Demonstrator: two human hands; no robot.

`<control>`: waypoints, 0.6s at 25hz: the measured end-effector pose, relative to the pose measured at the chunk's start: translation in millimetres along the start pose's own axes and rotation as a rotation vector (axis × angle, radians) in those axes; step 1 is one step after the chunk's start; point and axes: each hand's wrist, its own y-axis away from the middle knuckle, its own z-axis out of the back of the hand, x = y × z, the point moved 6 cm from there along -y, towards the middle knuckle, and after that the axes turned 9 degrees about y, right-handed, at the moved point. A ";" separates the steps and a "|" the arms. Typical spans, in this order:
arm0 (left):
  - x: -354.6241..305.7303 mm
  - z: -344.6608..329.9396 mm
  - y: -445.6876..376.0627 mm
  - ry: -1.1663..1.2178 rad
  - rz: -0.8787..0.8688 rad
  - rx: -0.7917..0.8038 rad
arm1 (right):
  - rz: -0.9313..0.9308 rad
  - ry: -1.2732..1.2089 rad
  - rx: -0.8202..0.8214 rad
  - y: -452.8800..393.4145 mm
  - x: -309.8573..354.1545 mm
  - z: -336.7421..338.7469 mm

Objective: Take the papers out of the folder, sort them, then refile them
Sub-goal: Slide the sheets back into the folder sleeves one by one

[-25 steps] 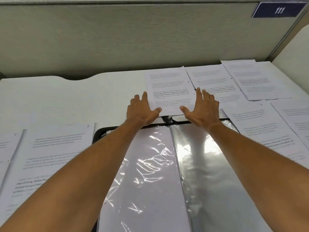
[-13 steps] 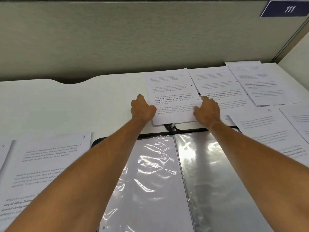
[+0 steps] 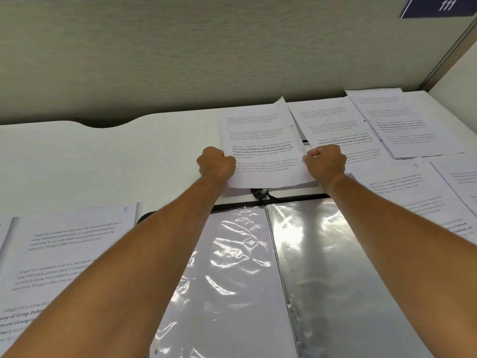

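An open black folder [image 3: 294,197] with glossy plastic sleeves [image 3: 232,275] lies in front of me on the white desk. Just beyond its top edge, a printed sheet [image 3: 260,140] is lifted slightly off the desk. My left hand [image 3: 215,164] grips the sheet's left edge and my right hand [image 3: 325,160] grips its right edge, fingers curled under it. The sheet's near edge hangs over the folder's spine clip [image 3: 260,192].
Several printed pages lie spread on the desk: one marked 8 [image 3: 74,244] at the left, two at the back right [image 3: 333,120] [image 3: 405,122], more at the right [image 3: 423,192]. A partition wall [image 3: 206,55] closes off the back of the desk.
Both hands went from lying flat and open on the sheet's lower corners to curling around its side edges. The sheet now lifts off the desk.
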 end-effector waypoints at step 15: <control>1.6 41.3 101.0 0.310 0.081 -0.056 | -0.163 -0.396 0.013 75.9 -55.3 70.3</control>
